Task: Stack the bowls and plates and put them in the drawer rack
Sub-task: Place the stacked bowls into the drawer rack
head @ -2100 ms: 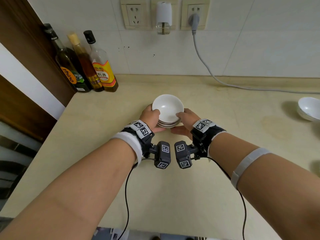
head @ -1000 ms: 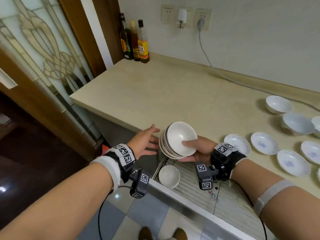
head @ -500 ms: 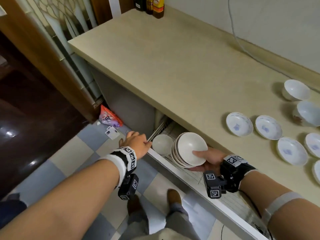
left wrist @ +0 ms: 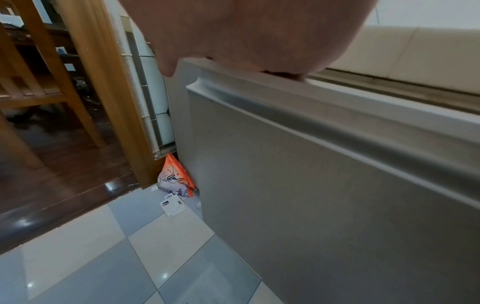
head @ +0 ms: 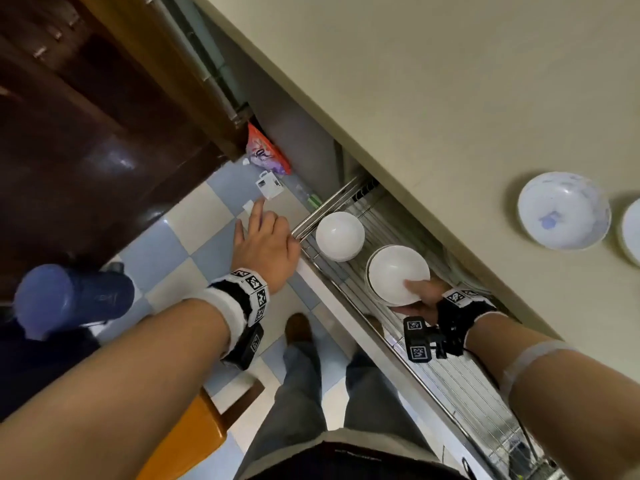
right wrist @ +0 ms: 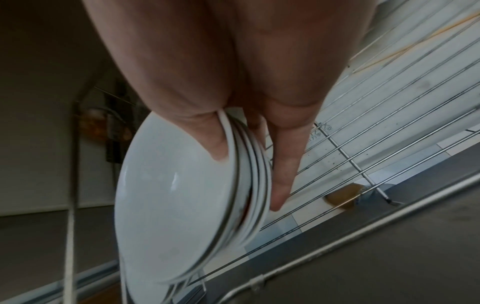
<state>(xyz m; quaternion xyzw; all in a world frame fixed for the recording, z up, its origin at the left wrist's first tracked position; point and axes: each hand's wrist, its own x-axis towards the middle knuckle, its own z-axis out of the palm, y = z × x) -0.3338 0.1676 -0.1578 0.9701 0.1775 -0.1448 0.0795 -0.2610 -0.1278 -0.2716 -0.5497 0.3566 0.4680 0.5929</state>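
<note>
My right hand (head: 420,294) holds a tilted stack of white bowls (head: 398,275), thumb inside the top bowl and fingers under the bottom one. In the right wrist view the stack (right wrist: 182,195) hangs just above the wire rack (right wrist: 389,123) of the pulled-out drawer. A single white bowl (head: 339,235) sits in the rack (head: 460,382) at its far left end. My left hand (head: 266,233) rests with straight, spread fingers on the left corner of the drawer's top edge. The left wrist view shows the grey drawer front (left wrist: 311,185) below the palm.
Blue-patterned plates (head: 564,211) lie on the beige countertop (head: 433,98) above the drawer. An orange packet (head: 263,154) and a small white box (head: 268,188) lie on the tiled floor by the wooden door frame (left wrist: 103,92). My shoe (head: 298,327) stands beside the drawer.
The stack left the countertop; my left hand let go and went to the drawer's corner. My right hand alone has lowered the stack into the drawer, close over the rack.
</note>
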